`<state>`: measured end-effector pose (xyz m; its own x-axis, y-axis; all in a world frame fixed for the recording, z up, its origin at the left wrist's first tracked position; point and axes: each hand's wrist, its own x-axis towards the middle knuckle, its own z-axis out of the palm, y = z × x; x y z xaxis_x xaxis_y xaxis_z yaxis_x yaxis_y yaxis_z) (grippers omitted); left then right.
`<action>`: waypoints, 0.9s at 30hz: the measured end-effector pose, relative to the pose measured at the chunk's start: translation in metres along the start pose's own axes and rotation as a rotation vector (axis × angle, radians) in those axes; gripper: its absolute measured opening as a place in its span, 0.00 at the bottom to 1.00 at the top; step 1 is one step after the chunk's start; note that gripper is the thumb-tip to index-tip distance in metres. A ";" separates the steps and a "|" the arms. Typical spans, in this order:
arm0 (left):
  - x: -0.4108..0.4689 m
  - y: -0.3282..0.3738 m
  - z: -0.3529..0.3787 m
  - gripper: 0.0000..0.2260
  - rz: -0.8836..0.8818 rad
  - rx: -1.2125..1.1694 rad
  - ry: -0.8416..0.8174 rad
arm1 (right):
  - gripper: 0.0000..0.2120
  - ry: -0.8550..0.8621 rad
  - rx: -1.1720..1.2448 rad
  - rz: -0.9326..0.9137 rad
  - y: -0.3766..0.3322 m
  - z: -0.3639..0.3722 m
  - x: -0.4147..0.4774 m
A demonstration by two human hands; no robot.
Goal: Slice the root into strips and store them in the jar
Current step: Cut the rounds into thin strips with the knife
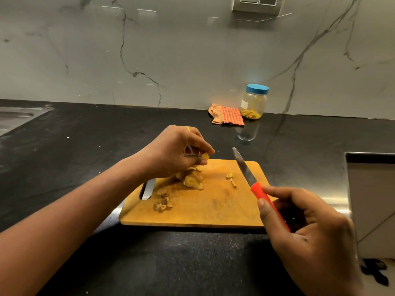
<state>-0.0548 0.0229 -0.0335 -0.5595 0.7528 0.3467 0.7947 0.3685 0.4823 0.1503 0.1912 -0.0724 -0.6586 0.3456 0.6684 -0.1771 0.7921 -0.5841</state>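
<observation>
A wooden cutting board lies on the black counter. Yellow root slices are piled near its far left, with peel scraps closer to me and a few cut strips to the right. My left hand hovers above the pile and pinches one round slice. My right hand grips the red handle of a knife, its blade pointing away over the board's right side. The clear jar with a blue lid stands at the back wall, some yellow strips inside.
A folded orange checked cloth lies left of the jar. A steel sink sits at far left. The counter drops off at a metal-edged gap on the right. Marble wall behind with a socket.
</observation>
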 end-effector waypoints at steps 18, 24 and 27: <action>-0.002 -0.008 -0.008 0.09 -0.199 -0.052 -0.071 | 0.09 -0.088 -0.014 0.041 0.003 0.000 -0.001; -0.005 -0.001 -0.011 0.11 -0.188 -0.094 0.120 | 0.09 -0.093 -0.009 0.052 0.004 -0.001 -0.001; -0.002 0.017 -0.001 0.11 -0.123 -0.083 0.103 | 0.09 -0.094 -0.013 0.055 0.004 0.000 0.000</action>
<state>-0.0403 0.0271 -0.0258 -0.6759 0.6432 0.3598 0.6991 0.4052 0.5891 0.1493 0.1945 -0.0747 -0.7332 0.3406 0.5886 -0.1292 0.7800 -0.6123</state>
